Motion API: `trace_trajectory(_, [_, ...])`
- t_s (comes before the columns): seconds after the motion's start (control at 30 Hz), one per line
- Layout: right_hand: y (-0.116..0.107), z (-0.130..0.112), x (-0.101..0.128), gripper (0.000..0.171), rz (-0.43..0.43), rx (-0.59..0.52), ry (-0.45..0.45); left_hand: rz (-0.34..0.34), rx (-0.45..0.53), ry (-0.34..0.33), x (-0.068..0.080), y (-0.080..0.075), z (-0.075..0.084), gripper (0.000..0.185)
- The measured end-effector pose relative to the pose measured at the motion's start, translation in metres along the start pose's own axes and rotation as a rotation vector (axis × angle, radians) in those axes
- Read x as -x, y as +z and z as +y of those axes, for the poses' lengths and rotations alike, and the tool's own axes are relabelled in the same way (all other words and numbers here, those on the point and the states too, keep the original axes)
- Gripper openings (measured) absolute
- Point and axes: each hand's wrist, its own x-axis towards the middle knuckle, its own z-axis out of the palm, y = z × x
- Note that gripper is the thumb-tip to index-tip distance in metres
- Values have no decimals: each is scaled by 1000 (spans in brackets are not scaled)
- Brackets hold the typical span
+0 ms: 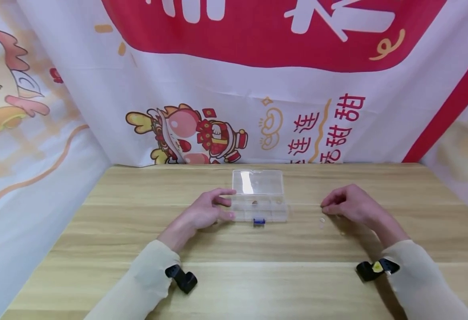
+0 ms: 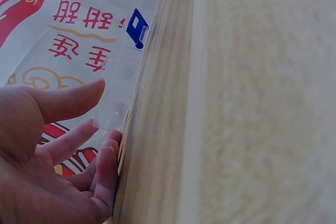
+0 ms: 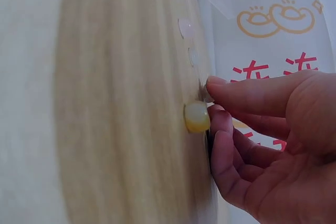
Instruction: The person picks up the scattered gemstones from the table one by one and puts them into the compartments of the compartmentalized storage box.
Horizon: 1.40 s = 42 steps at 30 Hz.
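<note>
A clear plastic compartment box (image 1: 259, 218) stands mid-table, its lid (image 1: 263, 182) raised at the back and a blue latch (image 1: 259, 221) at the front. A small brown piece (image 1: 254, 202) lies in one compartment. My left hand (image 1: 208, 210) is at the box's left end, thumb and index finger extended and apart, their tips right at its edge. To the right of the box, my right hand (image 1: 351, 205) pinches a small greyish bead (image 3: 205, 96) low over the table, mostly hidden by the fingertips. Beside it lie a yellow-and-white bead (image 3: 197, 117), a clear bead (image 3: 193, 56) and a pinkish bead (image 3: 186, 28).
The wood-grain table (image 1: 234, 284) ends at the back against a printed white and red cloth (image 1: 234, 80). More printed cloth (image 1: 46, 146) hangs along the left side. Each wrist wears a black strapped camera (image 1: 182, 279).
</note>
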Motion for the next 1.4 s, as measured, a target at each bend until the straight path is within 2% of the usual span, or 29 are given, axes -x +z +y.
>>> trace_trajectory(0.1, [-1,1,3,18,6,2,13,-13,2,2,-2,2,2,61])
trace_trajectory(0.37, [-4,-7,7,22,25,-78,46,-20,6,2,-5,4,2,61])
trace_trajectory(0.6, [0,-23,5,27,123,-40,-11,-3,-11,-9,-3,2,1,63])
trace_trajectory(0.67, [2,-28,4,27,133,-63,-18,2,-18,-7,-2,1,0,64])
trace_trajectory(1.03, [15,-49,-1,25,111,-158,-40,2,-11,-19,0,-4,2,62])
trace_trajectory(1.4, [25,-61,7,27,60,-192,10,-16,-1,-11,-1,-2,1,64])
